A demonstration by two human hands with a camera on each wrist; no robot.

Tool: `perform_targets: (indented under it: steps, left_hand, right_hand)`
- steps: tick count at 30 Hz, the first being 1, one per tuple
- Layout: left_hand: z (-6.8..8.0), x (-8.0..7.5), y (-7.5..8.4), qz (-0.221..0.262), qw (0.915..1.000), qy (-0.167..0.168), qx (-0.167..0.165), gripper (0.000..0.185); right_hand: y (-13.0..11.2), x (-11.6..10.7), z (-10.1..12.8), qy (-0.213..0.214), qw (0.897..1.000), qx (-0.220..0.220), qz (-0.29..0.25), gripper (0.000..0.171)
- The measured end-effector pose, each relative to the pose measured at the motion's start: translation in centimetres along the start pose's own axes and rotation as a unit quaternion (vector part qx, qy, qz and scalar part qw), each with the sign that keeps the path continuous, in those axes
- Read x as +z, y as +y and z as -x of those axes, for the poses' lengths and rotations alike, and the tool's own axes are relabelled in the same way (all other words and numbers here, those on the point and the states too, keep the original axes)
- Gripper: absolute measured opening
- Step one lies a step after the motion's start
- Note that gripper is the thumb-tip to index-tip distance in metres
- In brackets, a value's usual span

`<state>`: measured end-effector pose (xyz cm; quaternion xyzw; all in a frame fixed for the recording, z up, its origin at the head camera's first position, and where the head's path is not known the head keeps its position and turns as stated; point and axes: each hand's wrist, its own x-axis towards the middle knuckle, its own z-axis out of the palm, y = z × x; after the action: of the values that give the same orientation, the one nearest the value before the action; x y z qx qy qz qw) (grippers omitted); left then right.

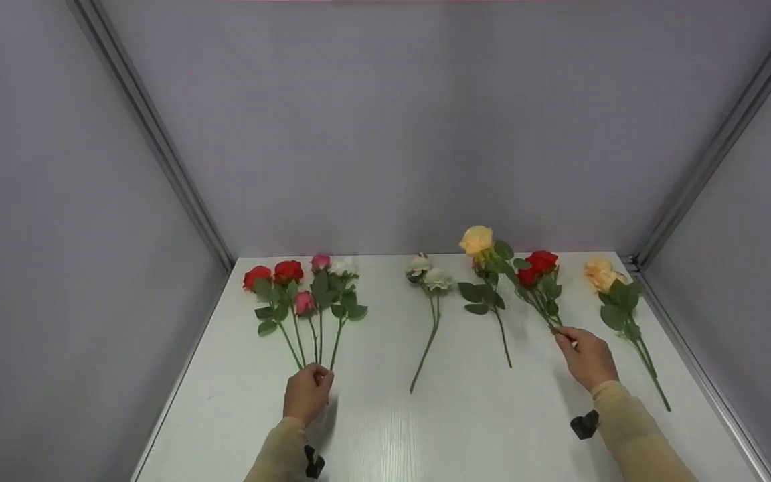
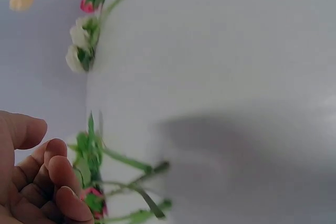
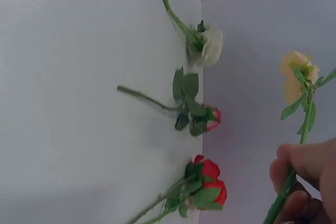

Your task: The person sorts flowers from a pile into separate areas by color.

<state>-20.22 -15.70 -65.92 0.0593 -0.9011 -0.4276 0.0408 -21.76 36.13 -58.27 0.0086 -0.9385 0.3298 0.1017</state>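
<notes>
A pale yellow rose [image 1: 476, 239] is in my right hand [image 1: 586, 358]; thumb and fingers pinch its green stem [image 3: 283, 195], and the bloom is raised off the table. Behind it lie red roses [image 1: 543, 261] and a pink rose with dark leaves [image 3: 191, 108]. My left hand [image 1: 308, 393] is above the lower stems of a fanned group at left: red roses [image 1: 288, 271], pink roses [image 1: 304, 303] and a white rose [image 1: 343, 266]. In the left wrist view its fingers [image 2: 63, 171] are loosely bent, thumb apart, holding nothing.
Two white roses [image 1: 438, 278] lie mid-table, stems toward me. At the right edge lies a peach rose [image 1: 603, 274] with a long stem. Grey panels [image 1: 385, 134] wall in the white table [image 1: 372, 428] at the back and both sides.
</notes>
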Motion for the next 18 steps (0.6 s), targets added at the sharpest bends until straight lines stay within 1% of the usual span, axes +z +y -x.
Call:
perform_targets:
  steps: [2,5,10,14,18]
  left_hand:
    - [-0.2,-0.4,-0.8,0.0,0.9998,0.003,-0.02,0.012]
    - [-0.4,-0.8,-1.9,-0.001,0.9991,0.011,-0.041,0.014]
    - [-0.8,-1.0,-3.5,-0.001,0.9972,0.028,-0.07,0.016]
    - [-0.8,-1.0,-4.7,0.005,0.9951,0.033,-0.093,0.018]
    - [-0.7,-0.9,-5.7,0.01,0.9937,0.035,-0.106,0.019]
  right_hand:
    - [1.1,-0.8,0.1,0.01,1.0,0.009,0.007,0.031]
    - [2.9,-2.0,0.4,0.023,0.999,0.028,0.018,0.034]
    - [6.1,-3.8,0.9,0.045,0.995,0.087,0.025,0.041]
    - [8.7,-5.0,1.3,0.061,0.987,0.144,0.024,0.046]
    - [10.9,-5.7,2.0,0.068,0.975,0.21,0.014,0.047]
